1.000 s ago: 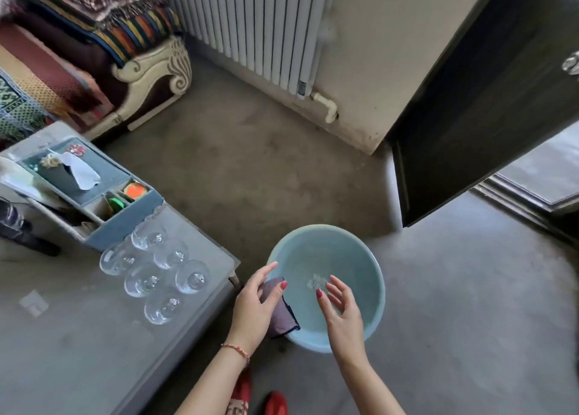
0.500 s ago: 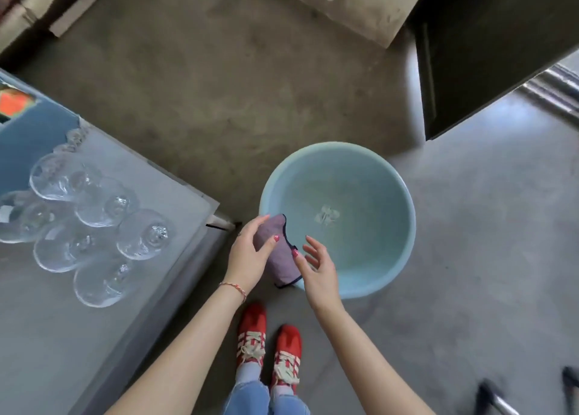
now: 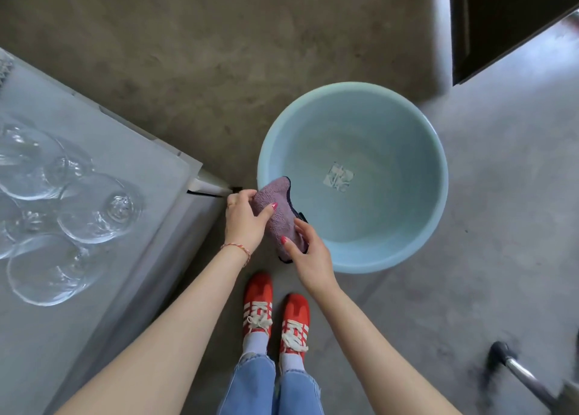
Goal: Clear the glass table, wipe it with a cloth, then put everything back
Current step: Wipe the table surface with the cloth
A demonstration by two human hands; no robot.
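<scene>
A purple cloth [image 3: 279,209] with a dark edge hangs over the near-left rim of a pale blue basin [image 3: 391,248] on the floor. My left hand [image 3: 244,217] grips the cloth's upper part, thumb across it. My right hand [image 3: 308,253] holds the cloth's lower end between thumb and fingers. The glass table [image 3: 147,164] stands to the left, its corner close to my left hand. Several upturned clear glasses [image 3: 94,208] sit on it.
The basin holds nothing but a label at its bottom. A dark door [image 3: 507,23] stands open at the upper right. A metal leg with a black foot [image 3: 513,367] shows at the lower right. My red shoes [image 3: 275,314] stand just below the basin.
The view has tilted down toward the floor and my feet. My right hand has closed in on the cloth and now holds its lower end; my left hand kept hold of it.
</scene>
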